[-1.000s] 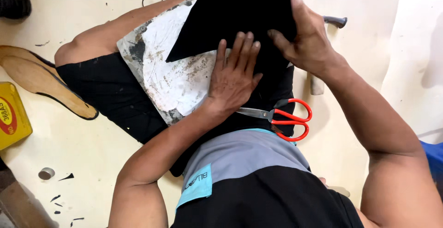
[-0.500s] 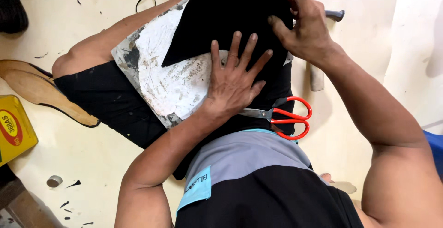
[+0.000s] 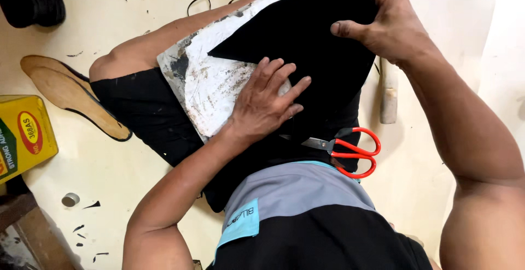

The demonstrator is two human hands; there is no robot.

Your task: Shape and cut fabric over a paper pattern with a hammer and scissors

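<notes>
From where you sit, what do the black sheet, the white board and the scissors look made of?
Black sheet: matte, probably fabric or thin leather; it bends under the right hand. White board: stiff, its whitish coating scuffed and chipped at the edges; core unclear. Scissors: grey metal blades, glossy red handles, likely plastic. The left hand presses on sheet and board.

We see left hand (image 3: pixel 266 103) pressing flat on black sheet (image 3: pixel 306 46) over a white board (image 3: pixel 210 87); right hand (image 3: pixel 391 21) grips sheet's far edge; red-handled scissors (image 3: pixel 350 150) in lap.
</notes>
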